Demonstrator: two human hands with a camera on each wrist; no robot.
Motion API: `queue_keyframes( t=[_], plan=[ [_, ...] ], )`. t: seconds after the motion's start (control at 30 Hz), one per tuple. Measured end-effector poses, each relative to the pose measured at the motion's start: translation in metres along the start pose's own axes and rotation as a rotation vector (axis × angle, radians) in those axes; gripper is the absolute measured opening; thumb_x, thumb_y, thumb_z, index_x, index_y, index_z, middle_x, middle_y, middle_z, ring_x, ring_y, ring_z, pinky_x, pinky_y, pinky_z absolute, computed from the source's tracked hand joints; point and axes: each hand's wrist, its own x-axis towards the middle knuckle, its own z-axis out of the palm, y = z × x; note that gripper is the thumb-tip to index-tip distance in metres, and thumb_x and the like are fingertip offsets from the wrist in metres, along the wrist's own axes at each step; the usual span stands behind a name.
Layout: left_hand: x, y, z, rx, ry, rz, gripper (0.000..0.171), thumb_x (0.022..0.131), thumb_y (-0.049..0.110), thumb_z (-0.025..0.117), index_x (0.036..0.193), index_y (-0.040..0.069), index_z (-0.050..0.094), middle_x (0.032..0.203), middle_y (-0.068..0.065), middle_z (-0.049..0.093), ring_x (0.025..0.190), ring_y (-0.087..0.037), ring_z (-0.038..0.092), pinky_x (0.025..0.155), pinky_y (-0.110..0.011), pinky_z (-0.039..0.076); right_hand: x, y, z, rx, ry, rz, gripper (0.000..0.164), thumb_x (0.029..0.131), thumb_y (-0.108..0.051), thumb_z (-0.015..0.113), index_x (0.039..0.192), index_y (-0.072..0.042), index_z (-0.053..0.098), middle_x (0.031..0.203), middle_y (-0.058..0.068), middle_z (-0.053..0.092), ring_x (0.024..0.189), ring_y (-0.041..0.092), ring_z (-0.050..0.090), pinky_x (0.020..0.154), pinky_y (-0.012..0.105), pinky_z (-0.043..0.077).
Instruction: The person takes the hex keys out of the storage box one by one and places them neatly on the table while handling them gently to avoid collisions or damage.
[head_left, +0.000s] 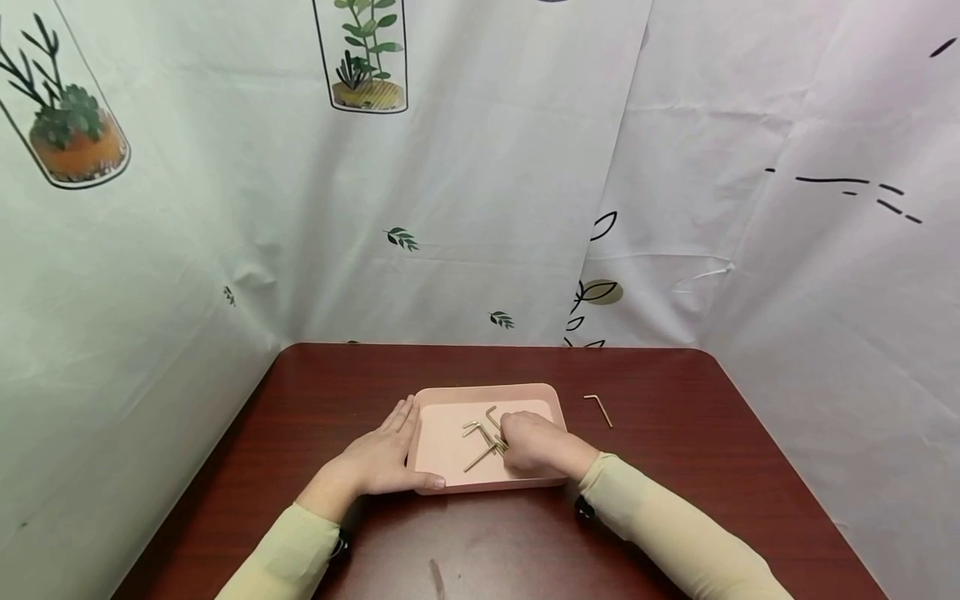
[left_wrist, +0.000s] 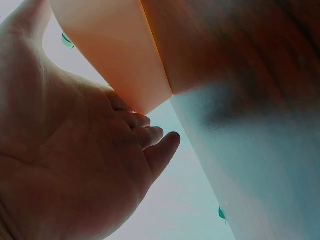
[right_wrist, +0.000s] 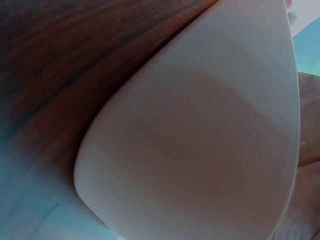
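Note:
A shallow pink tray [head_left: 438, 433] sits on the table, with several brass-coloured, L-shaped hex keys [head_left: 478, 461] lying crossed near its middle. My left hand [head_left: 382, 461] lies along the tray's left side, fingers straight and thumb on the near rim; the left wrist view has its palm [left_wrist: 75, 150] beside the tray wall [left_wrist: 120, 55]. Reaching over the right part of the tray, my right hand [head_left: 536, 442] has its curled fingers down among the hex keys. Its fingertips are hidden, so I cannot tell whether it pinches one. The tray's outer wall [right_wrist: 190, 150] blocks most of the right wrist view.
One more hex key [head_left: 600, 412] lies on the dark red-brown table [head_left: 660, 417], right of the tray. White printed cloth [head_left: 480, 183] hangs behind the table and along both sides.

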Motion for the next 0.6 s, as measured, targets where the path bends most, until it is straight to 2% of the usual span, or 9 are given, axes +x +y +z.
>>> queue_keyframes(
  t=[0.2,0.27,0.4,0.6],
  plan=[
    [0.000,0.000,-0.001,-0.006,0.002,-0.005,0.141,0.086,0.080,0.076,0.169,-0.017,0.017,0.179,-0.036,0.016,0.168,-0.046,0.019,0.131,-0.055,0.033,0.010,0.012,0.013,-0.004,0.019,-0.029,0.021,0.074,-0.004,0.072,0.077,-0.017,0.056,0.071,-0.003,0.054,0.067,0.016,0.049,0.063,0.039,0.049],
    [0.000,0.001,-0.001,-0.009,0.002,-0.006,0.141,0.086,0.080,0.077,0.169,-0.018,0.018,0.179,-0.037,0.016,0.168,-0.047,0.019,0.130,-0.056,0.033,0.017,0.022,0.025,-0.014,0.044,-0.055,0.020,0.073,-0.005,0.070,0.078,-0.017,0.056,0.071,-0.004,0.053,0.067,0.016,0.048,0.062,0.039,0.048],
    [0.000,0.000,0.000,-0.006,0.001,-0.002,0.141,0.086,0.080,0.076,0.169,-0.018,0.017,0.178,-0.037,0.016,0.168,-0.047,0.019,0.131,-0.056,0.032,0.020,0.027,0.030,-0.028,0.065,-0.081,0.020,0.072,-0.007,0.070,0.079,-0.018,0.055,0.071,-0.004,0.052,0.066,0.016,0.047,0.061,0.040,0.048],
    [0.000,0.000,0.000,-0.004,-0.001,-0.001,0.141,0.087,0.080,0.076,0.169,-0.018,0.018,0.178,-0.037,0.016,0.168,-0.047,0.019,0.131,-0.056,0.031,0.006,0.010,0.009,-0.019,0.046,-0.067,0.021,0.073,-0.003,0.070,0.078,-0.017,0.054,0.069,-0.004,0.052,0.066,0.015,0.047,0.063,0.038,0.049]
  ],
)
